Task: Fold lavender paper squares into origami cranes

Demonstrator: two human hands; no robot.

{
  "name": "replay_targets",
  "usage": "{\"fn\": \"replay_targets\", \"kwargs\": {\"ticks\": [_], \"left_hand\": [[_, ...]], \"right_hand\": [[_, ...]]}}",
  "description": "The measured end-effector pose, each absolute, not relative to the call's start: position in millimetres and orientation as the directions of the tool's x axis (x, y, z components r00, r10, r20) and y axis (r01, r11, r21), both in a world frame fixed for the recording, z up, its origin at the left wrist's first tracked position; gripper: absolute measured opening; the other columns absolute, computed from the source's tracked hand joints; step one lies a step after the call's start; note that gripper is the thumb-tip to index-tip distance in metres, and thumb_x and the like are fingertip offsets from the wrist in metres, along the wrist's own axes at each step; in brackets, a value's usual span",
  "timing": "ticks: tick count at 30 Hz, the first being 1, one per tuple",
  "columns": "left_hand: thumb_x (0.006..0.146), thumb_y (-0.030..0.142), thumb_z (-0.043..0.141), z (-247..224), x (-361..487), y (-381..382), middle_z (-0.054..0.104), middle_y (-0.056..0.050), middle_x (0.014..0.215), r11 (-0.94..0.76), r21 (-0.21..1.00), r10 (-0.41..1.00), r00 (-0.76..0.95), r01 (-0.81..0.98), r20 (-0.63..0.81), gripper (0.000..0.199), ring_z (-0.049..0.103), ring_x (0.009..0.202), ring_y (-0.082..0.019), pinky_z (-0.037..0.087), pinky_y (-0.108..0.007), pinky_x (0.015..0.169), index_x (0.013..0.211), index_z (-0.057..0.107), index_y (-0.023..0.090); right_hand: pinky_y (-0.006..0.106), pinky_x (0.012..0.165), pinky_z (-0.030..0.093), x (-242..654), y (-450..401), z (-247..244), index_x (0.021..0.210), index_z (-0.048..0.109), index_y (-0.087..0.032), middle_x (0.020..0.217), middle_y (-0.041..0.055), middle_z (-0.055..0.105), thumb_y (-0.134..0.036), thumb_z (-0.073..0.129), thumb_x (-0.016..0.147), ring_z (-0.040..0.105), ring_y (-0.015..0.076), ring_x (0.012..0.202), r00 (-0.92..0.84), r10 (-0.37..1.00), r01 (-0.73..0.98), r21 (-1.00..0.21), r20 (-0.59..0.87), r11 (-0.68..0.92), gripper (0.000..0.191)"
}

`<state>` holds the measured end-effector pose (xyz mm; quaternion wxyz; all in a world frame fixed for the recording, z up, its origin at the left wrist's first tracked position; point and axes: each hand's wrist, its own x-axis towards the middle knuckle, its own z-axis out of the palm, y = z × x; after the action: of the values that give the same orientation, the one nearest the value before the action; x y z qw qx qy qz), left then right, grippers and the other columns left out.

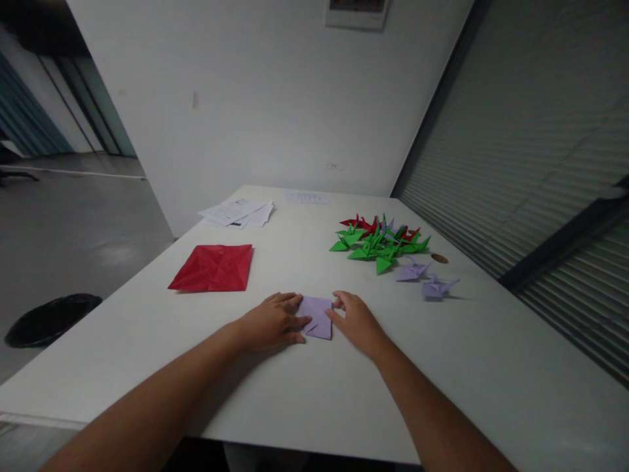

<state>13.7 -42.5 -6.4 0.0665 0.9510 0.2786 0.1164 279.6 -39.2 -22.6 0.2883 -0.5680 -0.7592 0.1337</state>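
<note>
A small square of folded lilac origami paper (320,314) lies flat on the white table between my hands, with a crease line near its lower left. My left hand (275,321) rests palm down with fingers spread, and its fingertips press on the paper's left side. At the paper's right edge is my right hand (354,318), its thumb and index finger bent around that edge. Whether those two fingers pinch the paper or only touch it is hard to see, but they close on its edge.
Red creased paper (213,269) lies to the left. A pile of green and red paper cranes (376,246) sits at the right, with lilac paper cranes (435,288) nearer me and a brown round object (439,258) beside them. Printed sheets (238,213) lie at the back left. A black-lined bin (52,321) stands on the floor.
</note>
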Motion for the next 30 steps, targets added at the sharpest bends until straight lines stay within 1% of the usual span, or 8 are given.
{"fn": "replay_targets", "kwargs": {"ticks": [5,9,13,18,20,22,25,30], "left_hand": [[0.097,0.058,0.051,-11,12,-43,0.040,-0.020,0.158,-0.830,0.204,0.553,0.815,0.519,0.175,0.054,0.042,0.142,-0.043,0.037,-0.061,0.111,0.143,0.058,0.031],[0.097,0.057,0.052,-11,11,-43,0.039,-0.018,0.160,-0.826,0.218,0.557,0.812,0.520,0.174,0.053,0.041,0.143,-0.042,0.036,-0.060,0.113,0.143,0.058,0.032],[0.097,0.056,0.052,-11,11,-43,0.038,-0.017,0.160,-0.821,0.224,0.563,0.808,0.525,0.171,0.052,0.041,0.143,-0.042,0.036,-0.060,0.112,0.143,0.058,0.033],[0.097,0.056,0.053,-13,11,-43,0.037,-0.018,0.161,-0.818,0.214,0.569,0.806,0.534,0.163,0.052,0.038,0.144,-0.044,0.035,-0.062,0.112,0.143,0.058,0.034],[0.097,0.056,0.053,-13,11,-43,0.037,-0.017,0.161,-0.818,0.216,0.569,0.805,0.533,0.170,0.051,0.039,0.144,-0.043,0.035,-0.061,0.112,0.142,0.059,0.033],[0.097,0.055,0.054,-13,11,-43,0.037,-0.017,0.161,-0.821,0.217,0.565,0.807,0.529,0.172,0.050,0.040,0.143,-0.043,0.035,-0.061,0.112,0.142,0.060,0.033],[0.096,0.055,0.054,-13,11,-43,0.037,-0.017,0.161,-0.823,0.217,0.562,0.810,0.526,0.170,0.050,0.040,0.143,-0.043,0.035,-0.062,0.112,0.141,0.060,0.033],[0.097,0.054,0.054,-12,9,-42,0.036,-0.016,0.161,-0.819,0.229,0.566,0.808,0.526,0.167,0.049,0.039,0.144,-0.043,0.035,-0.061,0.112,0.142,0.059,0.034]], "right_hand": [[0.035,0.081,0.055,275,-40,-24,0.114,0.065,-0.016,0.092,0.0072,0.070,-0.017,0.073,0.076,0.066,0.0210,0.085,-0.122,0.953,0.667,-0.688,0.279,0.287,0.039],[0.032,0.077,0.055,272,-42,-21,0.114,0.066,-0.017,0.090,0.0041,0.070,-0.014,0.073,0.071,0.066,0.0186,0.079,-0.121,0.949,0.620,-0.724,0.291,0.301,0.044],[0.032,0.077,0.054,270,-44,-16,0.111,0.069,-0.017,0.091,0.0047,0.070,-0.010,0.071,0.072,0.065,0.0190,0.081,-0.199,0.933,0.640,-0.681,0.300,0.356,0.040],[0.032,0.080,0.051,268,-47,-10,0.097,0.073,-0.017,0.089,0.0062,0.067,-0.007,0.065,0.079,0.062,0.0206,0.086,-0.389,0.859,0.655,-0.555,0.333,0.513,0.021],[0.030,0.079,0.049,268,-48,-9,0.089,0.071,-0.017,0.087,0.0053,0.065,-0.009,0.064,0.082,0.061,0.0202,0.085,-0.411,0.840,0.647,-0.537,0.354,0.542,0.013],[0.029,0.077,0.049,267,-48,-9,0.084,0.070,-0.017,0.086,0.0047,0.064,-0.010,0.064,0.084,0.060,0.0196,0.083,-0.405,0.839,0.650,-0.530,0.364,0.544,0.009],[0.029,0.077,0.049,267,-48,-9,0.090,0.072,-0.017,0.087,0.0046,0.065,-0.009,0.063,0.084,0.061,0.0192,0.082,-0.409,0.842,0.658,-0.526,0.352,0.539,0.014],[0.031,0.087,0.052,269,-50,-6,0.112,0.074,-0.021,0.100,0.0061,0.069,-0.003,0.057,0.085,0.065,0.0191,0.093,-0.495,0.803,0.615,-0.519,0.331,0.593,0.036]]}}
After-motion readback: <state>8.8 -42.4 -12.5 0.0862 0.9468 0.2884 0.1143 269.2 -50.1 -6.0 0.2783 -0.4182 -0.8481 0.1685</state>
